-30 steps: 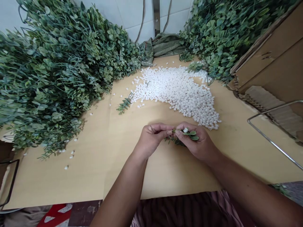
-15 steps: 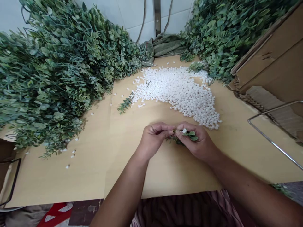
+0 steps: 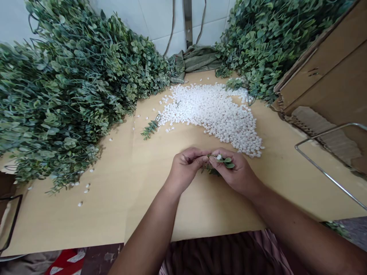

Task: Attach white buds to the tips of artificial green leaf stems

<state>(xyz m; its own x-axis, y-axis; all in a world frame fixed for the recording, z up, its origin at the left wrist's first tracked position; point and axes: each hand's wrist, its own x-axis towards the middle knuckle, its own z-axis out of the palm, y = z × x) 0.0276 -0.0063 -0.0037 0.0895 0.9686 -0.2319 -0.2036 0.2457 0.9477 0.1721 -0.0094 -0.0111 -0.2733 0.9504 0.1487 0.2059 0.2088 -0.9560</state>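
My left hand (image 3: pixel 186 168) and my right hand (image 3: pixel 233 172) meet over the middle of the tan table (image 3: pixel 114 198), fingertips pinched together. Between them is a small green leafy sprig (image 3: pixel 225 162) with one white bead-like flower (image 3: pixel 219 157) on it. The right hand grips the sprig's leaves; the left hand pinches its stem end. Just beyond the hands lies a big heap of small white flowers (image 3: pixel 212 112).
Large piles of artificial greenery sit at the left (image 3: pixel 63 88) and back right (image 3: pixel 263 38). A loose sprig (image 3: pixel 150 128) lies by the heap. Cardboard boxes (image 3: pixel 323 72) and a metal wire frame (image 3: pixel 329 152) stand at the right. Stray white flowers (image 3: pixel 84 187) dot the left.
Both hands stay pinched on the sprig and have barely moved; the view has shifted slightly, so everything sits a little further left.
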